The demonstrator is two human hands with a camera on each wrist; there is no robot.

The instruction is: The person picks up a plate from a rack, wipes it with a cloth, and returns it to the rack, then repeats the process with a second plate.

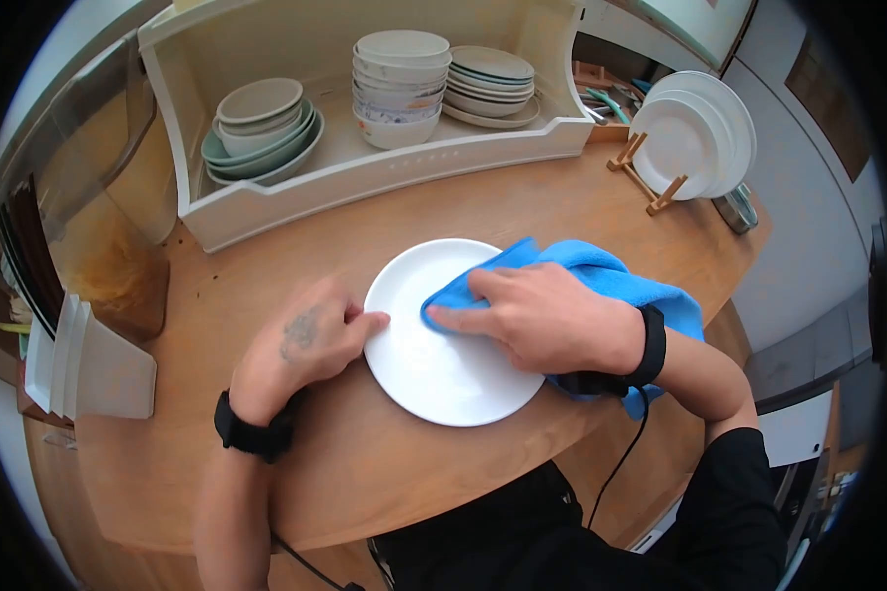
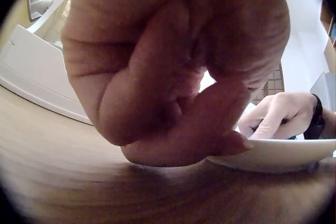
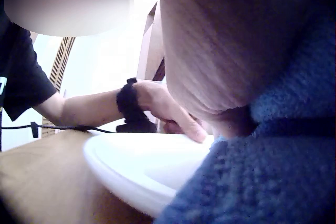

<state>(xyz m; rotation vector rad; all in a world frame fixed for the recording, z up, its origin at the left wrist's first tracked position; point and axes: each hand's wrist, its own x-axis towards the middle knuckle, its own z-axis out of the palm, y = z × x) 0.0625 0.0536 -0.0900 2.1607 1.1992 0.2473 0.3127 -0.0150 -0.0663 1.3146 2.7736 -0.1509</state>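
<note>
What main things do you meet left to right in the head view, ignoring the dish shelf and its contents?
White containers → left hand → white plate → blue cloth → standing white plates. Right hand left out: it overlaps the cloth.

Colours on my feeds: plate (image 1: 443, 379) plain white. Cloth (image 1: 611, 281) bright blue on head cam, darker on my right-wrist cam. Table (image 1: 522, 212) light brown, wood grain. Wrist straps (image 1: 652, 345) and sleeve (image 1: 729, 492) black. Middle bowl stack (image 1: 401, 79) whitish, bluish floral print low down; left bowl stack (image 1: 259, 108) off-white over pale green. Racked plates (image 1: 675, 148) white, stand (image 1: 629, 151) brown.
</note>
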